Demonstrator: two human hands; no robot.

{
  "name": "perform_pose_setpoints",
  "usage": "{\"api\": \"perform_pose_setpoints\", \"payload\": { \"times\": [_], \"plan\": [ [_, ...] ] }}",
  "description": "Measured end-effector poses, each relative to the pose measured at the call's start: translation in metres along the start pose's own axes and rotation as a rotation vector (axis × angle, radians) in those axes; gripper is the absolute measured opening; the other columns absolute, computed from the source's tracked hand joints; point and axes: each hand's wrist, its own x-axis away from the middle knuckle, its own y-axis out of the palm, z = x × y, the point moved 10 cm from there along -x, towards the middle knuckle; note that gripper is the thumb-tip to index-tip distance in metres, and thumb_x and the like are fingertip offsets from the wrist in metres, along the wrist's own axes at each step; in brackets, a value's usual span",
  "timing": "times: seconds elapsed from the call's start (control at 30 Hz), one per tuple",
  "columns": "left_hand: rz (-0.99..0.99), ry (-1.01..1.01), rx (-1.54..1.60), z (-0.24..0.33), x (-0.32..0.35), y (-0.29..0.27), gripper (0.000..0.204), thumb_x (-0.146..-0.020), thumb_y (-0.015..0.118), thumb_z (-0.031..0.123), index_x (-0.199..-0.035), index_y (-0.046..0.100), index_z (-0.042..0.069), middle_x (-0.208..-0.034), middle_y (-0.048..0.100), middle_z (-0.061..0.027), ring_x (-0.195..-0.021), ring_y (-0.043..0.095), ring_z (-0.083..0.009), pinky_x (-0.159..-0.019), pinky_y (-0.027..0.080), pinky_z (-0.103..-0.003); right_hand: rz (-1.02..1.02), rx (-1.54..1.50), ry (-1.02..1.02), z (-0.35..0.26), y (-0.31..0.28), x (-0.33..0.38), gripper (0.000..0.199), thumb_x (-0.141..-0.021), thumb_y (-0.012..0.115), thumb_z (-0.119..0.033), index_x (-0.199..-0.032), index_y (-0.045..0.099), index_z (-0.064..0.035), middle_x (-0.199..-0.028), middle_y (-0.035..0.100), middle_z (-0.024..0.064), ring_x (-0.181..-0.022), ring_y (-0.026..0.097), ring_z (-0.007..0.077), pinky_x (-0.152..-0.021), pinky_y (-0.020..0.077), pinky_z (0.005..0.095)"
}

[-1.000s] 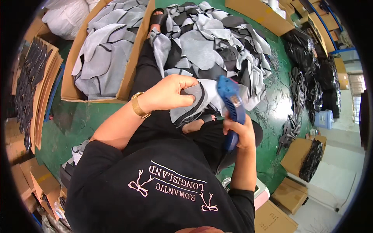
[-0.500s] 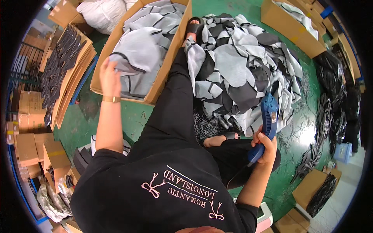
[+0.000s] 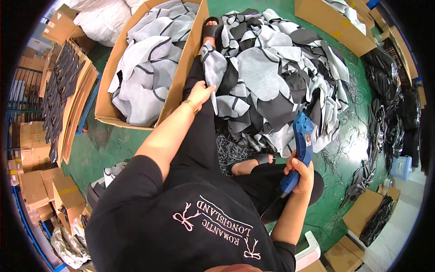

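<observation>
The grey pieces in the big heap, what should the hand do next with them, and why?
Probably close the left hand on the grey piece at the heap's near edge. The fingers reach toward it open, the right hand holds the blue cutting tool upright with nothing at it, and the box alongside holds similar pieces.

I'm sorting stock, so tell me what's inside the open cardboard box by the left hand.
The cardboard box holds loosely stacked grey fabric pieces with dark edges. They cover the bottom, so anything beneath them is hidden.
</observation>
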Motion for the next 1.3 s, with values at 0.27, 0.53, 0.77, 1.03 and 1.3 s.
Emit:
{"api": "perform_pose_setpoints", "payload": {
  "times": [0.27, 0.53, 0.77, 1.03, 1.3],
  "plan": [
    [0.201, -0.047, -0.419, -0.025, -0.076, 0.002, 0.042, -0.075, 0.069, 0.017, -0.107, 0.053, -0.005, -0.091, 0.063, -0.0179, -0.069, 0.065, -0.0244, -0.054, 0.053, -0.036, 0.099, 0.061, 0.071, 0.008, -0.01, 0.001, 0.036, -0.07, 0.07, -0.013, -0.098, 0.053, 0.0019, -0.071, 0.052, 0.0059, -0.061, 0.051, 0.0149, -0.052, 0.0455, 0.0285],
    [-0.179, 0.117, 0.341, 0.076, 0.037, 0.072, 0.029, -0.071, 0.062, 0.014, -0.095, 0.06, -0.004, -0.082, 0.064, -0.0099, -0.075, 0.063, -0.0226, -0.068, 0.049, -0.034, 0.047, 0.057, 0.012, 0.003, 0.009, -0.014, 0.034, -0.074, 0.072, -0.015, -0.1, 0.056, 0.0019, -0.074, 0.062, 0.0101, -0.064, 0.062, 0.0199, -0.059, 0.049, 0.0289],
    [-1.032, -0.453, 1.27, 0.113, 0.168, 0.13, 0.045, -0.094, 0.051, 0.038, -0.118, 0.057, 0.0, -0.112, 0.065, -0.0135, -0.098, 0.064, -0.029, -0.088, 0.051, -0.041, 0.003, 0.095, -0.109, -0.019, 0.061, -0.004, 0.032, -0.079, 0.069, -0.011, -0.105, 0.057, 0.0051, -0.099, 0.065, 0.0169, -0.09, 0.065, 0.0231, -0.081, 0.0532, 0.0323],
    [-0.731, -0.018, 0.944, 0.12, 0.208, 0.115, 0.023, -0.095, 0.055, 0.022, -0.112, 0.052, 0.007, -0.107, 0.063, -0.0045, -0.091, 0.063, -0.0142, -0.078, 0.052, -0.031, 0.103, 0.169, -0.217, -0.021, 0.07, 0.028, 0.032, -0.077, 0.072, -0.012, -0.103, 0.06, 0.0029, -0.098, 0.066, 0.0112, -0.09, 0.064, 0.0184, -0.081, 0.0504, 0.0309],
    [-1.1, -0.032, 0.956, 0.158, 0.286, 0.1, 0.029, -0.089, 0.065, 0.017, -0.115, 0.057, 0.006, -0.108, 0.063, -0.0033, -0.095, 0.063, -0.0146, -0.083, 0.052, -0.032, 0.204, 0.516, -0.407, -0.035, 0.078, 0.044, 0.041, -0.065, 0.078, -0.002, -0.102, 0.059, -0.0004, -0.081, 0.057, -0.0014, -0.068, 0.052, 0.0072, -0.063, 0.0435, 0.0224]
  ]
}}
